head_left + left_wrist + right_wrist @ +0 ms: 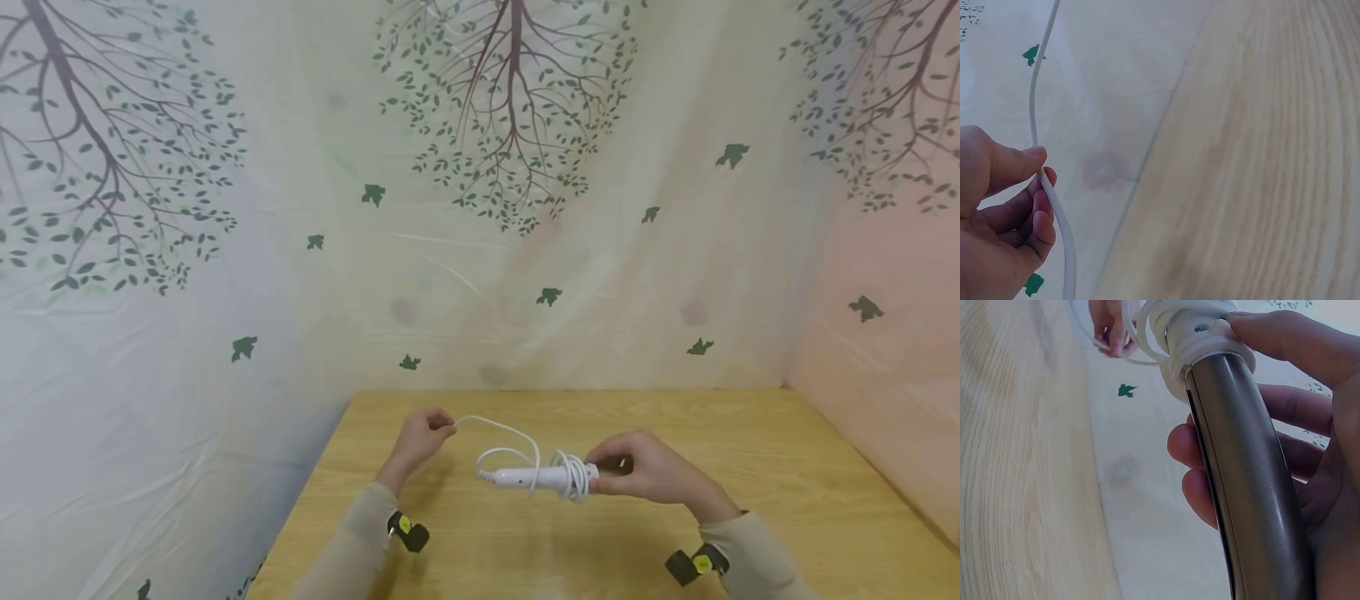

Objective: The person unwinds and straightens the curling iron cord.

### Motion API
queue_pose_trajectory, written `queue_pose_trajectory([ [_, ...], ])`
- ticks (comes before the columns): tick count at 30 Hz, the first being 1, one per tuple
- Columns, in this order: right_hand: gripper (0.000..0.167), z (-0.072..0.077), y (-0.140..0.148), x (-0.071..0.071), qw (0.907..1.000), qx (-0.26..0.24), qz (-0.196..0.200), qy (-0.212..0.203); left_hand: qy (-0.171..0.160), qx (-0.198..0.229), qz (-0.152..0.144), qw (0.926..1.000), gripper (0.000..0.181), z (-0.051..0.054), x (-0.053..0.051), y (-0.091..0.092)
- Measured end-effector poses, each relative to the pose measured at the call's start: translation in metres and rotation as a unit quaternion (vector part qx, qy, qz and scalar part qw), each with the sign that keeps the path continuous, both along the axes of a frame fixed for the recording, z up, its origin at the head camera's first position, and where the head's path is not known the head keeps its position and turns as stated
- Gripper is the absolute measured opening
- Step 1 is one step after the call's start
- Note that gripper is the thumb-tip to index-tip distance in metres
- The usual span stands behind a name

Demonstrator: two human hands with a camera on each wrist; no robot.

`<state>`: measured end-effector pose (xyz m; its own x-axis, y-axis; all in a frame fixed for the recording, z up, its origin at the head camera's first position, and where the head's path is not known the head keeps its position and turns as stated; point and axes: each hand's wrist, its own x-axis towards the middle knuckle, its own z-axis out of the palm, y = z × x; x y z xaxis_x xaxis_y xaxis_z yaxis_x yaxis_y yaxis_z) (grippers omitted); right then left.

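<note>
A curling iron point(517, 477) with a white handle is held level above the table by my right hand point(654, 468). Thumb and fingers grip it near the handle's end, and its dark metallic barrel point(1241, 456) runs back under the palm in the right wrist view. Several turns of white cord point(576, 479) are wound round the handle beside those fingers. From there the loose cord point(1033, 94) loops across to my left hand point(417, 442), which pinches it between thumb and fingertips. The cord's plug does not show in any view.
A light wooden table point(480, 542) lies beneath both hands. Pale curtains point(480, 317) printed with trees and green leaves close in the back and both sides. Dark cameras are strapped on both wrists over beige sleeves point(352, 542).
</note>
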<state>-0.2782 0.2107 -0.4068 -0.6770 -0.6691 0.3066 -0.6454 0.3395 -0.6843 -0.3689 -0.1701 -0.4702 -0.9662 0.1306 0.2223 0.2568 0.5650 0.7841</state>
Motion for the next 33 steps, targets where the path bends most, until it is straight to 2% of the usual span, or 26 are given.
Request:
queue_pose_trajectory([
  [7, 0.017, -0.003, 0.002, 0.0, 1.0, -0.001, 0.005, -0.003, 0.017, 0.02, 0.009, 0.9996, 0.01, 0.018, 0.002, 0.0],
  [12, 0.018, -0.006, -0.001, -0.001, 0.9999, -0.003, 0.013, -0.003, 0.014, 0.065, 0.023, 0.9975, 0.01, 0.03, 0.006, -0.006],
  [15, 0.019, -0.008, -0.003, -0.002, 0.9999, 0.001, 0.013, -0.004, 0.023, 0.085, 0.036, 0.9955, 0.01, 0.038, 0.008, -0.012],
  [21, 0.02, -0.01, -0.001, -0.007, 0.9997, 0.022, -0.011, -0.002, 0.027, 0.096, 0.041, 0.9942, 0.014, 0.053, 0.014, -0.017],
  [30, 0.021, -0.017, 0.006, -0.011, 0.9987, 0.03, -0.036, -0.021, 0.048, 0.101, 0.016, 0.9936, 0.012, 0.06, 0.028, -0.021],
  [33, 0.02, -0.02, 0.01, -0.013, 0.9983, 0.028, -0.042, -0.029, 0.045, 0.106, 0.008, 0.9933, 0.01, 0.061, 0.035, -0.021],
])
